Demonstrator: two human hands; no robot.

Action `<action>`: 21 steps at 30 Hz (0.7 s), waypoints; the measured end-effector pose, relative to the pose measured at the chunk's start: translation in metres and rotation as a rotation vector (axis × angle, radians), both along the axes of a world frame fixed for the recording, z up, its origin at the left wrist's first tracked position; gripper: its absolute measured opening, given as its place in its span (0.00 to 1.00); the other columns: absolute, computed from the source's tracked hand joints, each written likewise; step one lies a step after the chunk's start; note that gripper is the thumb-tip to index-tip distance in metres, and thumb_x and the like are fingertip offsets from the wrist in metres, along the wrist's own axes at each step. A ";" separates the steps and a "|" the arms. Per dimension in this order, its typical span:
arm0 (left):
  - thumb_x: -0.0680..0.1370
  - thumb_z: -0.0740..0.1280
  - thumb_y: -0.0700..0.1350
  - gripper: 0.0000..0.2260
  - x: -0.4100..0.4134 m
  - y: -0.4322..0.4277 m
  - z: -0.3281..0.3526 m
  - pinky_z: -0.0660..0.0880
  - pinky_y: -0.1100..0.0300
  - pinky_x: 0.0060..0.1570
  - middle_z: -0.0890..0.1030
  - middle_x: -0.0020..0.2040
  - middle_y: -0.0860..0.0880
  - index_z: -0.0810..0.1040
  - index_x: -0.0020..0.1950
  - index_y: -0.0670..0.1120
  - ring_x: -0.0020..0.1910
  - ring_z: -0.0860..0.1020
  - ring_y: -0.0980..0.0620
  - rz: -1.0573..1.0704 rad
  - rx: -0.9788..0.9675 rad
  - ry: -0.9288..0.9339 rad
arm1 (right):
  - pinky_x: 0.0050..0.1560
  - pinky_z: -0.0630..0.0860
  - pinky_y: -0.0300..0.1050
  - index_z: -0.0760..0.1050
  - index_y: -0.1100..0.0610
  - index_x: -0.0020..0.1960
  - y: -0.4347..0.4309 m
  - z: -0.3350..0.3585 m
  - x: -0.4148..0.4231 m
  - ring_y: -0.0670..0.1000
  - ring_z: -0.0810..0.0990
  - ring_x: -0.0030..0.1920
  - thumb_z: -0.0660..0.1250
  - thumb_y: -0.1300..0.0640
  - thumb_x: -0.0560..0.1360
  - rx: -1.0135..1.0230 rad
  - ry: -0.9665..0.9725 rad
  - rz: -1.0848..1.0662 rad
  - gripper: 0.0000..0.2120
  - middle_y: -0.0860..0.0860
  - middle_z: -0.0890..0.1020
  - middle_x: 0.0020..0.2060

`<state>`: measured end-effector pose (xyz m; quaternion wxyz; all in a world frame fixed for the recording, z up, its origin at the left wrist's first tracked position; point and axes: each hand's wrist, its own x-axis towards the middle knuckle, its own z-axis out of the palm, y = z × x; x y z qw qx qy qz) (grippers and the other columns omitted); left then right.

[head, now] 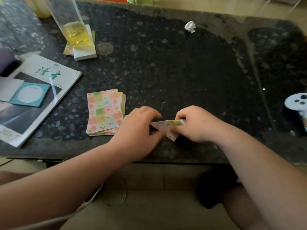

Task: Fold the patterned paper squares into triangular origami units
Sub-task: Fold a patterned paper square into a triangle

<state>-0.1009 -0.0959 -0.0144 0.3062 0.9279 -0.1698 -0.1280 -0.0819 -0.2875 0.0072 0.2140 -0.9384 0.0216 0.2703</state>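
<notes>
A patterned paper (pixel 167 127) folded into a triangle lies between my hands near the table's front edge, its point toward me. My left hand (pixel 141 128) pinches its left corner with thumb and fingers. My right hand (pixel 197 123) grips its right side with curled fingers. A stack of several patterned paper squares (pixel 104 112), pastel checks with small pictures, lies just left of my left hand.
On the dark speckled table (pixel 166 63) stand a tall glass of yellow drink (pixel 74 29) on a white pad, a magazine (pixel 38 97) with a teal notepad at left, a crumpled white paper (pixel 190 26) at the back, and a white object (pixel 296 103) at right.
</notes>
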 end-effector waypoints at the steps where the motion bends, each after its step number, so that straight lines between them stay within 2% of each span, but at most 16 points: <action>1: 0.76 0.73 0.56 0.19 0.004 -0.001 0.002 0.73 0.59 0.62 0.75 0.61 0.61 0.73 0.64 0.57 0.61 0.73 0.61 0.145 -0.116 0.041 | 0.38 0.78 0.42 0.83 0.47 0.41 -0.003 0.004 0.000 0.45 0.82 0.39 0.75 0.47 0.76 0.067 -0.012 -0.020 0.07 0.45 0.84 0.37; 2: 0.74 0.76 0.54 0.22 0.008 -0.001 0.005 0.76 0.61 0.57 0.77 0.58 0.61 0.71 0.63 0.55 0.57 0.76 0.62 0.285 -0.237 0.114 | 0.38 0.78 0.42 0.84 0.47 0.40 -0.005 0.009 -0.001 0.44 0.82 0.39 0.75 0.46 0.75 0.139 -0.032 -0.041 0.08 0.44 0.84 0.36; 3: 0.72 0.78 0.53 0.23 0.012 -0.001 0.009 0.79 0.59 0.54 0.79 0.56 0.59 0.72 0.62 0.53 0.55 0.79 0.60 0.396 -0.370 0.219 | 0.39 0.78 0.42 0.85 0.47 0.40 -0.007 0.014 -0.002 0.42 0.83 0.39 0.75 0.46 0.75 0.217 -0.060 -0.076 0.07 0.43 0.85 0.36; 5: 0.70 0.79 0.51 0.22 0.020 -0.002 0.016 0.83 0.48 0.53 0.85 0.52 0.51 0.77 0.60 0.47 0.52 0.84 0.50 0.509 -0.651 0.473 | 0.44 0.80 0.46 0.86 0.48 0.40 -0.009 0.023 -0.006 0.42 0.84 0.41 0.77 0.48 0.74 0.430 -0.098 -0.206 0.06 0.42 0.86 0.37; 6: 0.70 0.79 0.50 0.20 0.023 -0.003 0.018 0.83 0.45 0.54 0.86 0.50 0.46 0.80 0.57 0.44 0.53 0.85 0.46 0.524 -0.764 0.574 | 0.48 0.83 0.52 0.87 0.49 0.40 -0.009 0.025 -0.008 0.44 0.85 0.43 0.77 0.50 0.74 0.544 -0.089 -0.288 0.05 0.44 0.87 0.39; 8: 0.70 0.75 0.47 0.11 0.024 -0.008 0.024 0.82 0.46 0.54 0.86 0.48 0.39 0.84 0.47 0.42 0.49 0.85 0.44 0.507 -0.901 0.646 | 0.56 0.82 0.61 0.88 0.50 0.42 -0.008 0.026 -0.013 0.50 0.87 0.48 0.77 0.50 0.73 0.659 -0.033 -0.366 0.04 0.48 0.88 0.42; 10: 0.71 0.74 0.47 0.06 0.024 -0.011 0.026 0.81 0.51 0.48 0.86 0.45 0.40 0.85 0.41 0.44 0.46 0.85 0.46 0.462 -0.914 0.635 | 0.58 0.82 0.62 0.88 0.50 0.45 -0.005 0.026 -0.015 0.51 0.87 0.50 0.76 0.50 0.73 0.667 0.018 -0.353 0.05 0.48 0.88 0.44; 12: 0.74 0.74 0.45 0.05 0.024 -0.014 0.027 0.80 0.57 0.43 0.86 0.44 0.42 0.85 0.40 0.45 0.43 0.85 0.47 0.426 -0.906 0.621 | 0.59 0.82 0.59 0.88 0.53 0.48 -0.003 0.028 -0.015 0.50 0.87 0.51 0.74 0.52 0.76 0.722 0.043 -0.402 0.06 0.49 0.88 0.46; 16: 0.76 0.72 0.42 0.04 0.025 -0.015 0.030 0.82 0.55 0.46 0.87 0.45 0.41 0.85 0.42 0.44 0.45 0.86 0.46 0.399 -0.877 0.617 | 0.58 0.82 0.61 0.87 0.56 0.46 -0.003 0.030 -0.010 0.54 0.88 0.50 0.69 0.59 0.80 0.863 -0.022 -0.563 0.09 0.54 0.88 0.46; 19: 0.77 0.72 0.42 0.06 0.025 -0.012 0.035 0.80 0.58 0.44 0.87 0.45 0.42 0.85 0.41 0.45 0.46 0.86 0.47 0.370 -0.850 0.640 | 0.58 0.81 0.62 0.87 0.58 0.45 -0.004 0.031 -0.011 0.56 0.88 0.51 0.67 0.59 0.81 0.916 -0.010 -0.579 0.11 0.56 0.88 0.46; 21: 0.78 0.71 0.42 0.05 0.025 -0.010 0.036 0.79 0.60 0.42 0.87 0.45 0.42 0.85 0.43 0.43 0.46 0.86 0.47 0.357 -0.829 0.650 | 0.56 0.82 0.61 0.86 0.58 0.45 -0.003 0.032 -0.012 0.54 0.88 0.50 0.68 0.59 0.81 0.876 -0.038 -0.547 0.10 0.54 0.88 0.46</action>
